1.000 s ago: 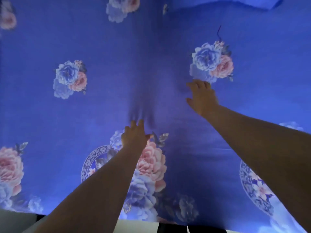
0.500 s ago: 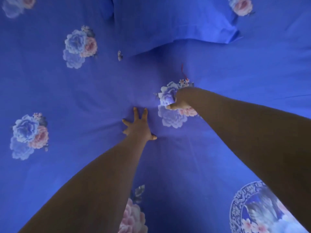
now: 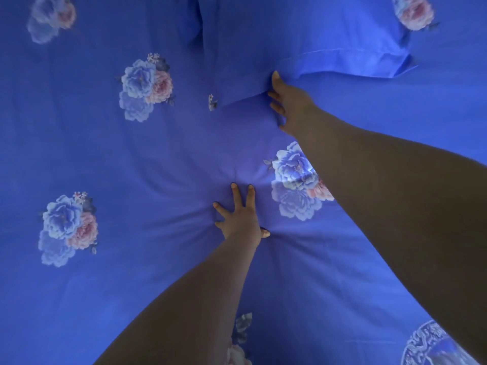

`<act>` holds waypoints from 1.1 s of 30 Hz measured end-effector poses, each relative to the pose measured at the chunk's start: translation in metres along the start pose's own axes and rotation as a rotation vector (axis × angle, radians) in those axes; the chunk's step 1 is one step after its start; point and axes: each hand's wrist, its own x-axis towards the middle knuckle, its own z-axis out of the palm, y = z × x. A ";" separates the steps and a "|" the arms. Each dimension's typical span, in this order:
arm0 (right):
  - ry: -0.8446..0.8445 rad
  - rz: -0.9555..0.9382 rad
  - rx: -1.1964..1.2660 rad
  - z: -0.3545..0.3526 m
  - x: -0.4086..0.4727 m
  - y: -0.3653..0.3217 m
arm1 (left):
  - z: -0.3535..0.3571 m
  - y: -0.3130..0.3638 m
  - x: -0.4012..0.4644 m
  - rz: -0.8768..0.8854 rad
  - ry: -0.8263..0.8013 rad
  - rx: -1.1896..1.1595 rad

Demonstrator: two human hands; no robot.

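Note:
A blue bedsheet (image 3: 158, 159) printed with blue and pink flowers fills the view. My left hand (image 3: 239, 214) presses flat on it in the middle, fingers spread, and creases radiate from under the palm. My right hand (image 3: 287, 101) reaches further up and touches the lower left corner of a blue pillow (image 3: 316, 43) at the top. Its thumb points up along the pillow's edge and its fingers lie against the fabric; whether they grip the corner is hidden.
A second pillow (image 3: 105, 27) in the same print lies at the top left, beside the first. A round white-and-blue medallion print (image 3: 432, 346) shows at the bottom right. The sheet lies mostly smooth around my arms.
My right hand has left the flower print and moved up to the pillow's corner. My left hand stays pressed on the sheet. The view has shifted toward the head of the bed.

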 end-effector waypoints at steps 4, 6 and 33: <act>0.059 -0.048 -0.152 0.011 0.003 0.002 | 0.003 -0.002 0.002 -0.003 0.022 0.015; 0.072 -0.076 -0.279 0.012 -0.001 0.012 | 0.004 -0.003 0.004 -0.002 0.019 0.020; 0.099 -0.184 -1.152 -0.022 -0.324 0.139 | -0.017 -0.098 -0.166 -0.088 0.439 -0.783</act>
